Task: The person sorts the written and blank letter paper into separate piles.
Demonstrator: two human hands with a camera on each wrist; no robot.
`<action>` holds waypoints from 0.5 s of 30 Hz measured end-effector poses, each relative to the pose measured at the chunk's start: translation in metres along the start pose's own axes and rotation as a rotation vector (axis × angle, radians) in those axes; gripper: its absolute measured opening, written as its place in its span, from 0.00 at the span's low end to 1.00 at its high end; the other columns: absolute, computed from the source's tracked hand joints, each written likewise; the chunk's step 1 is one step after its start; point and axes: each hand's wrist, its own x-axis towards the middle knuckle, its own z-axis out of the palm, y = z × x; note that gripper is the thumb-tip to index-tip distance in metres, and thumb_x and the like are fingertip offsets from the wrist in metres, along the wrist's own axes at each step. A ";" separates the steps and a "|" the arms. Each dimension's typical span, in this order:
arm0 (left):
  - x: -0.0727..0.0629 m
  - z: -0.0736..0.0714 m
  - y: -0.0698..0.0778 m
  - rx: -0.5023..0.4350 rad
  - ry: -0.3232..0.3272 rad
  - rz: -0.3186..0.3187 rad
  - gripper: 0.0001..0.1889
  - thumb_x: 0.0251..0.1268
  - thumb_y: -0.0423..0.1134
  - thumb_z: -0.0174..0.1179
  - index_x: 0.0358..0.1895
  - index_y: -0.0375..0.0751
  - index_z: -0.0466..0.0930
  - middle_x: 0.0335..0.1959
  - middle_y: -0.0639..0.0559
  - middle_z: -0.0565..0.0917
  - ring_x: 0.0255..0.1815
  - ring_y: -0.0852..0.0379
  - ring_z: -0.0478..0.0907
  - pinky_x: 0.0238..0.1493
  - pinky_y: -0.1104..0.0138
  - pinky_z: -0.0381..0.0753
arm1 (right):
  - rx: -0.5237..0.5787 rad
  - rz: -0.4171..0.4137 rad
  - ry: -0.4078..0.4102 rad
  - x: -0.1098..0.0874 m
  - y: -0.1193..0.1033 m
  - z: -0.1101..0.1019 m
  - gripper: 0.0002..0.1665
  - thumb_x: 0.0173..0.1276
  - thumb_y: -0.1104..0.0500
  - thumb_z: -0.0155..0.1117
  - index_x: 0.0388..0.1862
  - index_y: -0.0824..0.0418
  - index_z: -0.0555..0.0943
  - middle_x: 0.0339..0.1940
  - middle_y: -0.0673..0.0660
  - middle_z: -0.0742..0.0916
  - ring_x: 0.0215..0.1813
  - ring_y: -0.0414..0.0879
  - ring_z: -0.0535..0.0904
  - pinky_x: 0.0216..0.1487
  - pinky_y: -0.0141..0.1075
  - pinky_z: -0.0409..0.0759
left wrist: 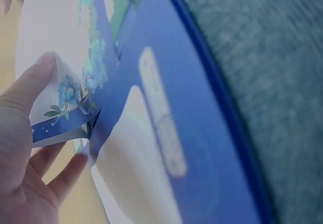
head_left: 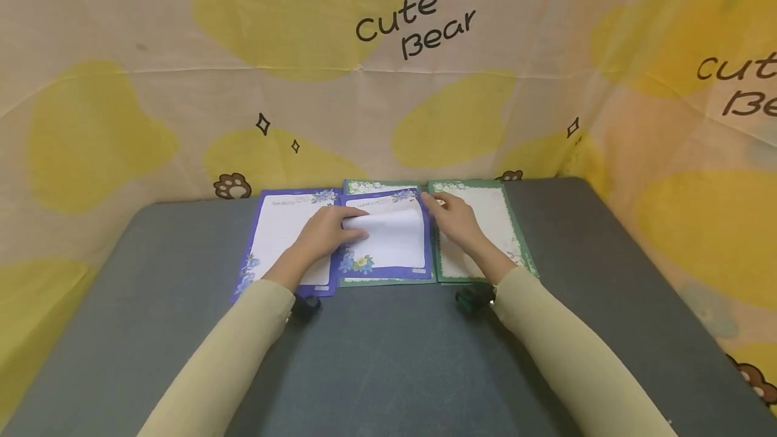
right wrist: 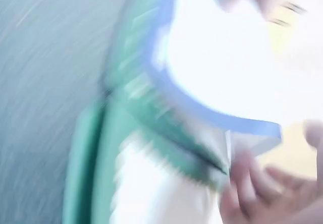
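A blue-bordered sheet of floral letter paper [head_left: 391, 245] bows upward over a green-bordered stack [head_left: 376, 187] in the middle. My left hand [head_left: 324, 229] pinches its left edge; in the left wrist view the thumb [left wrist: 35, 80] lies on top and fingers [left wrist: 70, 176] are beneath. At the sheet's upper right edge is my right hand [head_left: 458, 222]. The right wrist view, blurred, has its fingers [right wrist: 247, 181] touching the sheet's underside, with the thumb apart from the paper. Left of the sheet lies a blue-bordered stack [head_left: 282, 235], and to the right another green-bordered stack [head_left: 479, 235].
The stacks lie along the back of a dark grey table [head_left: 376, 363]. Directly behind it hangs a patterned cloth [head_left: 315, 100], which continues along the right side. Dark wrist-worn devices [head_left: 473, 298] sit below both wrists, close to the tabletop.
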 end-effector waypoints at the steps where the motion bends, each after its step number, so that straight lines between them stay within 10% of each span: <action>1: -0.001 -0.001 -0.001 -0.012 0.005 -0.005 0.24 0.62 0.51 0.71 0.61 0.51 0.84 0.62 0.46 0.84 0.67 0.42 0.78 0.70 0.47 0.74 | 0.092 0.037 -0.012 -0.001 -0.003 -0.001 0.35 0.79 0.39 0.52 0.76 0.55 0.68 0.59 0.64 0.84 0.53 0.57 0.83 0.57 0.48 0.84; 7: -0.007 -0.008 -0.003 -0.074 0.027 -0.014 0.29 0.59 0.50 0.73 0.64 0.50 0.82 0.68 0.44 0.79 0.68 0.40 0.76 0.73 0.45 0.71 | 0.352 0.074 -0.131 0.001 -0.013 0.004 0.24 0.78 0.55 0.58 0.71 0.52 0.76 0.64 0.59 0.81 0.35 0.42 0.72 0.41 0.33 0.80; 11: -0.014 -0.011 -0.005 -0.205 0.087 -0.090 0.35 0.61 0.56 0.71 0.70 0.50 0.75 0.77 0.44 0.68 0.72 0.37 0.73 0.72 0.46 0.73 | 0.468 0.052 -0.109 0.001 -0.017 0.003 0.23 0.78 0.59 0.57 0.70 0.54 0.77 0.78 0.58 0.70 0.63 0.47 0.78 0.68 0.37 0.78; 15: -0.020 -0.013 -0.004 -0.450 0.154 -0.225 0.31 0.70 0.58 0.61 0.73 0.53 0.72 0.71 0.40 0.76 0.60 0.39 0.83 0.58 0.51 0.86 | 0.587 0.035 -0.111 0.001 -0.025 -0.003 0.24 0.79 0.60 0.55 0.72 0.56 0.74 0.84 0.56 0.61 0.84 0.50 0.55 0.82 0.45 0.62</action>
